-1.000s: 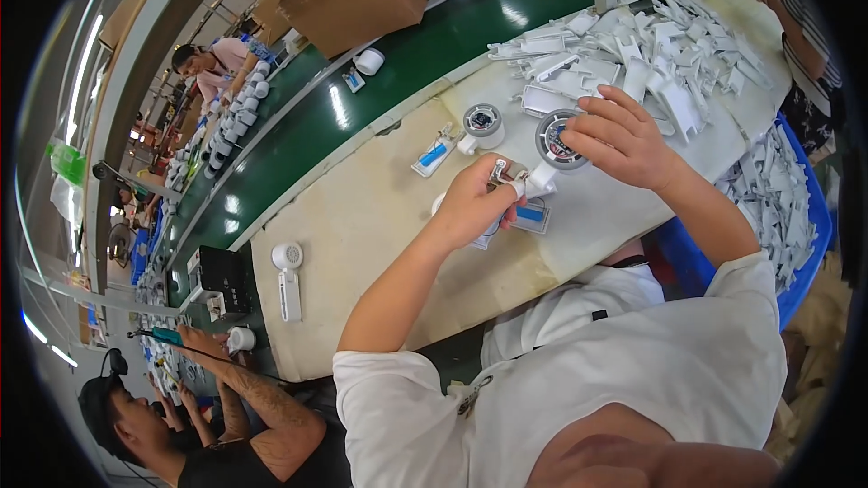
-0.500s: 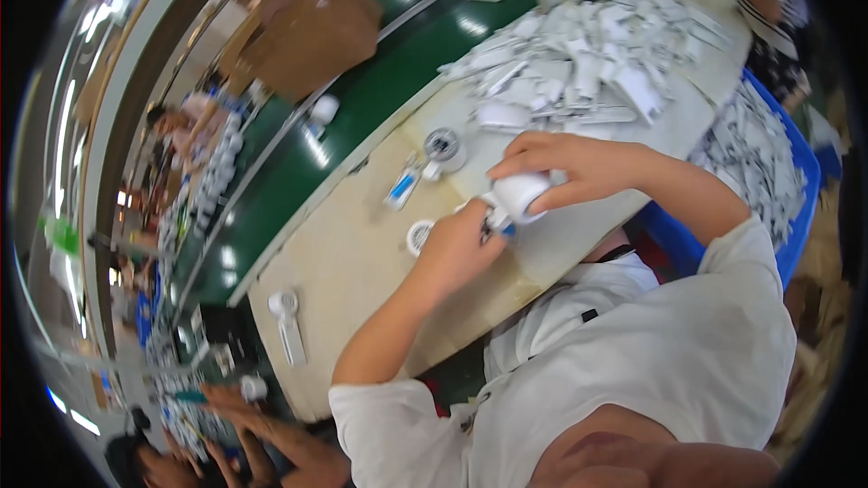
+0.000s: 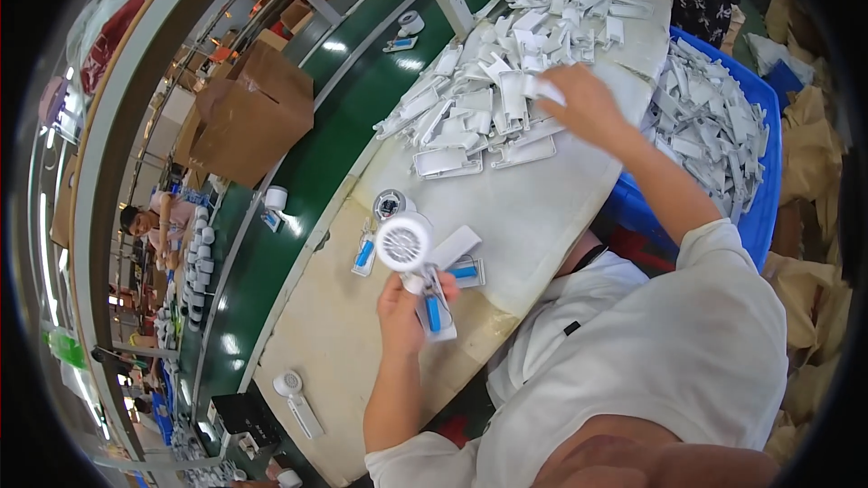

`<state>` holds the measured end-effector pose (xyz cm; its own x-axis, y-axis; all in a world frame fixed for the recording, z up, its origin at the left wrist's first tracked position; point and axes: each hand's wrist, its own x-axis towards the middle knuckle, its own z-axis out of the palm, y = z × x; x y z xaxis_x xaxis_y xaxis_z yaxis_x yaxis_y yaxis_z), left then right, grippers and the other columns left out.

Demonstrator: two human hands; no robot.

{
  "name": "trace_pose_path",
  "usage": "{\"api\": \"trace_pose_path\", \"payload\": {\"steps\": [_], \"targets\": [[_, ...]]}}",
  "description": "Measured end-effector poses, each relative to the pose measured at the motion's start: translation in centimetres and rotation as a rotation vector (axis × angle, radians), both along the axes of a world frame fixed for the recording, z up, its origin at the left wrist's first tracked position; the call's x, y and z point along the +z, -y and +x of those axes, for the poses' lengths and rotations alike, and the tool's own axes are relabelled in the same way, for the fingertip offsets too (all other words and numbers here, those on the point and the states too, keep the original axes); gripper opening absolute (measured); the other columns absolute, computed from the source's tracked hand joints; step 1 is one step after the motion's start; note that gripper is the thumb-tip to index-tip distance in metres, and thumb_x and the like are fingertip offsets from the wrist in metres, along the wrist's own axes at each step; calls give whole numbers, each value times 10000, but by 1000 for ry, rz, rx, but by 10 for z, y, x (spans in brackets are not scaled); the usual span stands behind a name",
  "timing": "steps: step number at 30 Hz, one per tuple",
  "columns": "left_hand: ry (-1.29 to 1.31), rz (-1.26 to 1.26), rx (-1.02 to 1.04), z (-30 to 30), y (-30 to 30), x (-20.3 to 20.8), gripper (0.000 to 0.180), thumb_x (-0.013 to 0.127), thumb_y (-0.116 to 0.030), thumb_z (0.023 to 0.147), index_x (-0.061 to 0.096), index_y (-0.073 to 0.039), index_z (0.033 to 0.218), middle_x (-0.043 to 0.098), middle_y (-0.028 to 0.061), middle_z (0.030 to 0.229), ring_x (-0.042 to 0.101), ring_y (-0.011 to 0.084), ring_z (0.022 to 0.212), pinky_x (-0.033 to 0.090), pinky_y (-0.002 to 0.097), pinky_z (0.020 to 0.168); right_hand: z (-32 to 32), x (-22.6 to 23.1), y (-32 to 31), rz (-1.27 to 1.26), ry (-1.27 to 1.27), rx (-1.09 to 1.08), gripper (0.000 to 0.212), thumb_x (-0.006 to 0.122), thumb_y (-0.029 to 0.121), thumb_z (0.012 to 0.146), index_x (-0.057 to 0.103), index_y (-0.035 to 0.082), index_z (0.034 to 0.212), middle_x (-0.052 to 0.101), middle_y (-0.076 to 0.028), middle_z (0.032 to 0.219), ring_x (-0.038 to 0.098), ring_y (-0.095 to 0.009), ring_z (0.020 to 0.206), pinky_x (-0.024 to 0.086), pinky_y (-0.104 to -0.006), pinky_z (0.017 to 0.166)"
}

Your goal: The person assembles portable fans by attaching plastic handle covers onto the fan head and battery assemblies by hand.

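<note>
My left hand grips a white handheld fan by its handle. Its round grille faces up, and the handle is uncovered, with a blue battery showing inside. My right hand, blurred by motion, is at the near side of a heap of white plastic handle covers, its fingers closed on one blurred cover. Beside the held fan lie a loose white cover and an open handle with a blue battery. Another opened fan rests just beyond.
A closed white fan lies at the table's left end. To the right stands a blue bin full of white plastic parts. Past the table runs a green conveyor carrying fan units. A cardboard box stands beyond it; other people are nearby.
My right hand has left the fan and moved out to the heap of covers. My left hand keeps the fan, now turned grille-up. The whole view has shifted.
</note>
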<state>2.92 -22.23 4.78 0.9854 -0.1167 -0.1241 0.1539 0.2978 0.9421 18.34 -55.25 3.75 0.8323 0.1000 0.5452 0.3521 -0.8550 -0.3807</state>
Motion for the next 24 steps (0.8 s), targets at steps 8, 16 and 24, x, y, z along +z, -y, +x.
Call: {"api": "trace_pose_path", "payload": {"steps": [8,16,24], "targets": [[54,17,59,18,-5,0,296,531,-240,880,541,28,1007,636,175,885,607,198,698,502,305,641,-6,18,6,-116,2,-92,591,640,154,727,418,110,1274,555,-126,1085,531,-304,990,451,-372,823],[126,-41,226,31,-12,2,295,501,-243,902,528,-39,1113,630,144,1013,649,208,809,378,178,381,-37,-16,-54,-601,79,1122,539,482,-56,718,500,181,1201,471,-60,1227,526,-259,1020,471,-362,822],[204,-212,275,30,-18,-5,278,517,-112,885,497,6,1136,584,186,1100,625,227,910,560,335,667,-36,-19,-62,-156,-390,640,370,589,150,783,540,74,1141,507,-113,1179,510,-328,1048,433,-406,871]]}}
